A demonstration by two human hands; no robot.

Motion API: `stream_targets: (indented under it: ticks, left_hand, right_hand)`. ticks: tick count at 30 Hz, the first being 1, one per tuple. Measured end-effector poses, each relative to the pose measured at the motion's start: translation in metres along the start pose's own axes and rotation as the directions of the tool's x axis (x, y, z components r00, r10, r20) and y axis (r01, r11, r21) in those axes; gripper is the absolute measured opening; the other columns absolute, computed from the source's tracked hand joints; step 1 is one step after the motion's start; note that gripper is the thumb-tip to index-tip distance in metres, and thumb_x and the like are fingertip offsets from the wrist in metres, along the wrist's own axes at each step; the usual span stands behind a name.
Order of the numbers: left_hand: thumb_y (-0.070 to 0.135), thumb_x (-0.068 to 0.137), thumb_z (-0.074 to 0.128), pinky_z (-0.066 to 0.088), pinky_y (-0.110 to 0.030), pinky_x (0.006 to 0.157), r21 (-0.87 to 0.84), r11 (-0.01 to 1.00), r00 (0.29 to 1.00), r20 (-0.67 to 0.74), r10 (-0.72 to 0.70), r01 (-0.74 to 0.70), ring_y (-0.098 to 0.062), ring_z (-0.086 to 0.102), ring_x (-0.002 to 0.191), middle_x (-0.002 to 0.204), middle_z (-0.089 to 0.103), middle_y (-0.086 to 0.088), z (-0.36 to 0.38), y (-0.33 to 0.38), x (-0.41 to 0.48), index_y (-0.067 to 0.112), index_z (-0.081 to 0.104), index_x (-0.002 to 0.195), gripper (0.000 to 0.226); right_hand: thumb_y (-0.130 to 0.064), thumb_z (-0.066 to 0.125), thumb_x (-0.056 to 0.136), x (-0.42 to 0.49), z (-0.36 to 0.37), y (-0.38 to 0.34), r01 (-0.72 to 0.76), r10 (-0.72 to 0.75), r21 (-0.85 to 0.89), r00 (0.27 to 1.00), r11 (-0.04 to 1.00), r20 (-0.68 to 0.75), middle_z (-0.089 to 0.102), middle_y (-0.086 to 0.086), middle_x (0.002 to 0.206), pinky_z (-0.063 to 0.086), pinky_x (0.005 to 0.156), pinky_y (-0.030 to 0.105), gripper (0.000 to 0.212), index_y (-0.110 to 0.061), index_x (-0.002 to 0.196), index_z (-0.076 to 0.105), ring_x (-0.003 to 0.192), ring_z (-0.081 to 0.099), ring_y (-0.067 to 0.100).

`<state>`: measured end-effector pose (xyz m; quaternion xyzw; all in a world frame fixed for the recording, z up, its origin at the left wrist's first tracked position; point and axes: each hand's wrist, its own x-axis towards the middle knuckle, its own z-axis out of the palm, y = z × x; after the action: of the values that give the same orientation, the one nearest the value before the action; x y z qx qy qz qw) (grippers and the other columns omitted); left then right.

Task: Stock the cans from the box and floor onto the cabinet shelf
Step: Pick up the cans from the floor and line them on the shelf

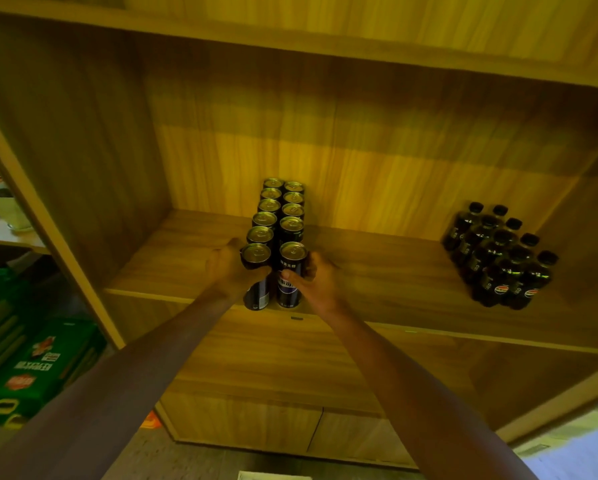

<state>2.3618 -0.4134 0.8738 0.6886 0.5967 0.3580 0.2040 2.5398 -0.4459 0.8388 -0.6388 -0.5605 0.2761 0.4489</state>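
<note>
Two rows of several tall dark cans (279, 209) with silver tops run from the back of the wooden cabinet shelf (377, 271) toward its front edge. My left hand (226, 268) grips the front can of the left row (257, 294). My right hand (316, 277) grips the front can of the right row (290, 271). Both cans stand upright at the shelf's front edge, touching the rows behind them.
A cluster of several dark cola bottles (502, 258) stands on the right of the shelf. Bare shelf lies between it and the cans. Closed cabinet doors (256, 420) sit below. Green cartons (38, 368) are stacked on the floor at the left.
</note>
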Motion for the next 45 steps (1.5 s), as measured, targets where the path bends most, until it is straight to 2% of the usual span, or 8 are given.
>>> stream_targets:
  ticks: [6,9,13,20,23,27,40,45]
  left_hand:
    - [0.035,0.065,0.086,0.043,-0.027,0.063,-0.028,1.000,1.000,0.020,0.013,-0.013,-0.020,0.062,0.085,0.101,0.070,-0.007,-0.002,-0.002,0.001,0.012,0.061,0.105,0.052]
    - [0.034,0.064,0.086,0.040,-0.023,0.057,-0.063,0.998,0.999,0.046,0.003,0.000,-0.016,0.058,0.082,0.100,0.069,-0.004,-0.002,-0.004,0.001,0.012,0.059,0.106,0.054]
    - [0.035,0.060,0.089,0.048,-0.026,0.064,-0.112,0.993,0.996,0.090,-0.028,0.038,-0.017,0.062,0.087,0.098,0.066,0.000,-0.003,-0.011,0.000,0.013,0.058,0.106,0.060]
    - [0.029,0.062,0.086,0.041,-0.020,0.057,-0.105,0.994,0.996,0.094,0.002,0.008,-0.016,0.061,0.083,0.091,0.065,0.003,0.000,-0.015,0.002,0.017,0.059,0.097,0.046]
    - [0.028,0.062,0.086,0.041,-0.023,0.056,-0.101,0.995,0.998,0.069,0.008,-0.001,-0.017,0.059,0.080,0.089,0.064,0.001,0.002,-0.013,0.002,0.015,0.059,0.095,0.045]
    - [0.026,0.063,0.086,0.049,-0.032,0.065,-0.100,0.995,0.999,0.046,0.018,-0.014,-0.021,0.061,0.083,0.094,0.067,-0.004,0.003,-0.011,-0.001,0.010,0.060,0.098,0.046]
    - [0.029,0.062,0.087,0.043,-0.022,0.059,-0.097,0.995,0.998,0.063,0.010,-0.004,-0.016,0.060,0.084,0.097,0.066,-0.001,0.000,-0.012,-0.006,0.013,0.059,0.103,0.053]
    - [0.027,0.062,0.088,0.051,-0.031,0.069,-0.111,0.994,0.997,0.072,0.017,-0.008,-0.019,0.062,0.089,0.107,0.068,-0.006,0.003,-0.011,-0.011,0.011,0.059,0.110,0.059]
  right_hand:
    - [-0.026,0.077,0.087,0.007,0.006,-0.003,0.019,-0.019,0.028,1.000,0.999,-0.013,0.065,0.012,0.127,0.054,0.095,0.050,0.050,-0.005,0.127,0.056,0.117,0.062,0.026]
    - [-0.023,0.076,0.087,0.011,0.010,-0.004,0.019,-0.018,0.058,1.000,0.998,-0.020,0.065,0.013,0.129,0.053,0.096,0.051,0.050,-0.002,0.128,0.056,0.119,0.062,0.026]
    - [-0.021,0.074,0.089,0.013,0.014,-0.006,0.019,-0.018,0.088,1.000,0.996,-0.012,0.064,0.013,0.131,0.052,0.098,0.052,0.050,-0.003,0.132,0.054,0.120,0.062,0.026]
    - [-0.030,0.071,0.091,0.018,0.014,-0.008,0.013,-0.014,0.017,1.000,1.000,0.008,0.059,0.012,0.137,0.051,0.099,0.052,0.057,-0.008,0.138,0.049,0.126,0.057,0.028]
    - [-0.029,0.071,0.091,0.020,0.012,-0.007,0.014,-0.015,0.022,1.000,1.000,0.022,0.058,0.012,0.138,0.050,0.100,0.053,0.057,-0.008,0.139,0.048,0.127,0.056,0.028]
    - [-0.028,0.071,0.092,0.022,0.011,-0.007,0.026,-0.027,0.016,0.999,1.000,0.034,0.057,0.012,0.139,0.050,0.101,0.053,0.056,-0.008,0.139,0.048,0.128,0.055,0.028]
    - [-0.027,0.069,0.093,0.017,0.008,-0.011,0.043,-0.042,-0.027,0.998,0.999,0.040,0.059,0.014,0.137,0.050,0.101,0.051,0.054,-0.005,0.138,0.048,0.127,0.055,0.028]
    - [-0.028,0.067,0.095,0.009,0.004,-0.010,0.049,-0.045,-0.059,0.997,0.997,0.059,0.059,0.014,0.136,0.050,0.101,0.050,0.051,-0.006,0.138,0.050,0.127,0.055,0.029]
